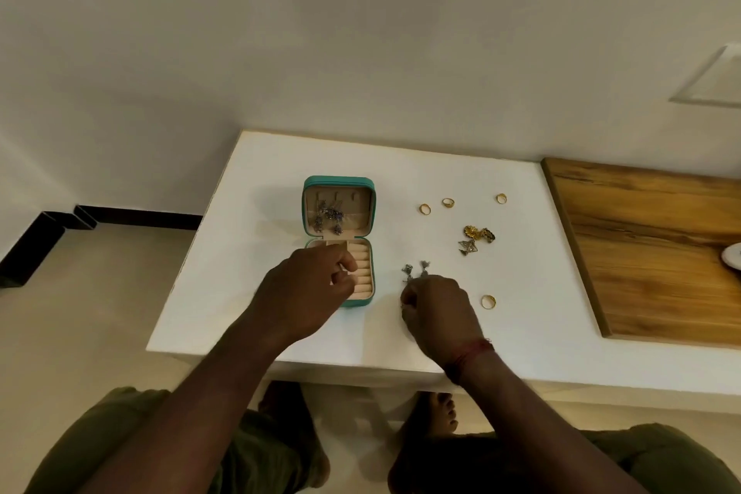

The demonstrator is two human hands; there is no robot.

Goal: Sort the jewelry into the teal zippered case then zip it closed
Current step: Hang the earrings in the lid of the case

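Case [339, 188] lies open on the white surface [248, 253], lid away from me, left hand [308, 289] curled over its ring rolls, whether gripping anything I cannot tell. Right hand [435, 307] is closed at the silver drop earrings [416, 271], just right of the case and nearer that hand. Gold rings [425, 208] and a gold cluster [479, 233] lie further right.
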